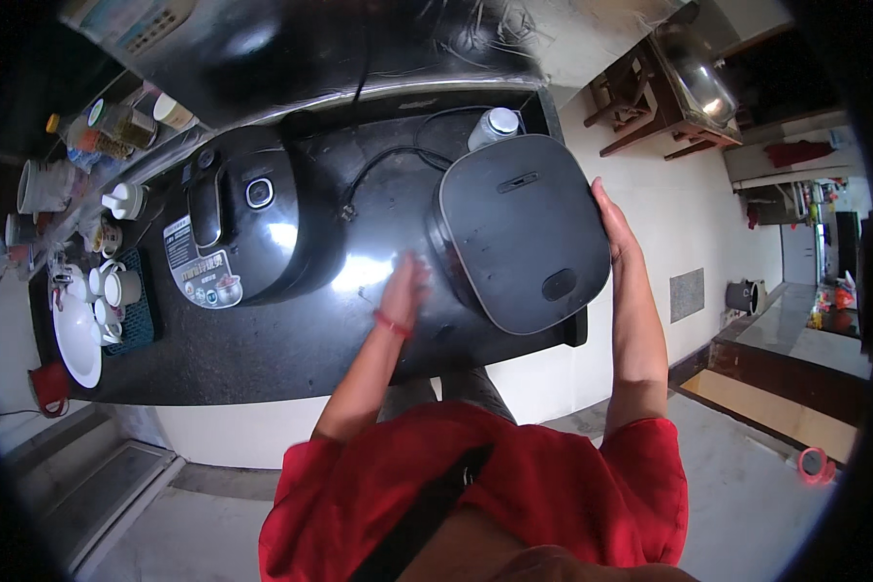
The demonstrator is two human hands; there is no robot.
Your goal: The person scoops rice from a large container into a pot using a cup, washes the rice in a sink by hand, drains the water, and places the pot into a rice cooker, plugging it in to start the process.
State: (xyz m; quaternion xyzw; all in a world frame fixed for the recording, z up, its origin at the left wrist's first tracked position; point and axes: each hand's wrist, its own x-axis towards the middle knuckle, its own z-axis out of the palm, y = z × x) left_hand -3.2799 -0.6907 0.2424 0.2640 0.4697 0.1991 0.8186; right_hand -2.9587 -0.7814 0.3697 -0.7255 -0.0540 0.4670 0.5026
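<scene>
A black appliance with a flat, rounded-square lid [522,228], probably a rice cooker, stands at the right end of the black counter. My right hand [614,221] lies against its right side with the fingers stretched along the edge; part of the hand is hidden. My left hand [409,283], with a red band at the wrist, is over the counter just left of the appliance, apart from it. Motion blurs its fingers, and nothing shows in it. Further left sits a second black cooker [252,209] with a handle, a round button and a label.
Behind the right appliance stands a bottle with a pale cap [501,121], near a black power cord [388,152]. Several white mugs [121,287] in a dark basket, a white bowl [76,339] and jars [131,126] line the left. A wooden stand [655,92] is at the far right.
</scene>
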